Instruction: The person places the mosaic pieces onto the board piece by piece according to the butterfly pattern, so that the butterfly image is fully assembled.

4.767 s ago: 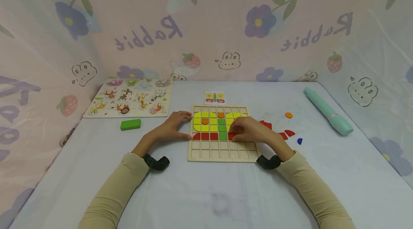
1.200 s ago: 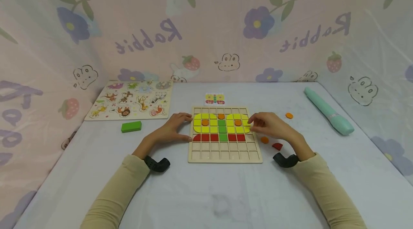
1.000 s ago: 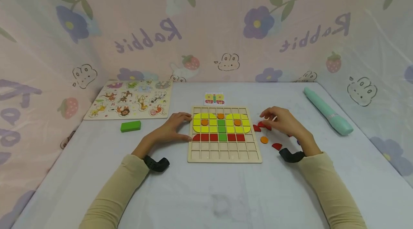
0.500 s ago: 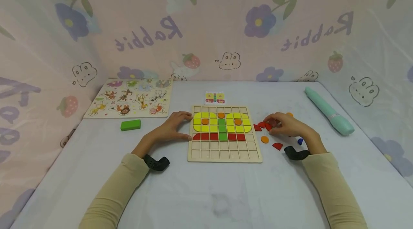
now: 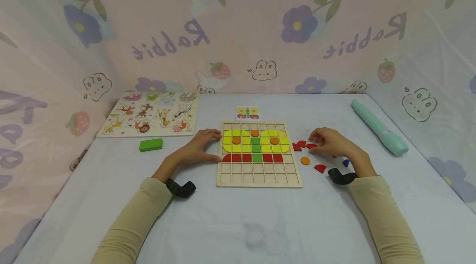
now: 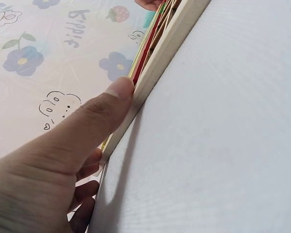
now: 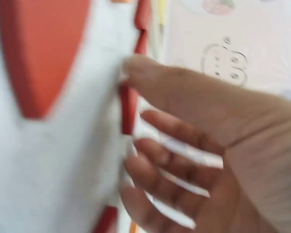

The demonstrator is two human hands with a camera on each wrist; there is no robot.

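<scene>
A wooden grid board (image 5: 260, 185) lies mid-table with yellow, orange, green and red tiles forming a butterfly shape. My left hand (image 5: 193, 147) rests along its left edge, thumb at the red row and fingers further up. The left wrist view shows the thumb (image 6: 120, 90) touching the board's rim, fingers loose. To the right of the board, my right hand (image 5: 332, 142) hovers over several loose red pieces. In the right wrist view, which is blurred, its thumb and fingers stand apart beside a red piece (image 7: 128, 109), with nothing gripped.
A butterfly pattern card (image 5: 247, 113) sits behind the board. Around the right hand lie an orange disc (image 5: 305, 160), a red quarter-round piece (image 5: 320, 168) and a blue piece (image 5: 346, 163). A green block (image 5: 151, 145), an animal puzzle (image 5: 163, 130) and a mint-green rolled item (image 5: 379, 129) lie further out.
My right hand has gone from the red row on the board to the loose red pieces on the right. Its fingertips have just drawn slightly back from them. The left hand stays put.
</scene>
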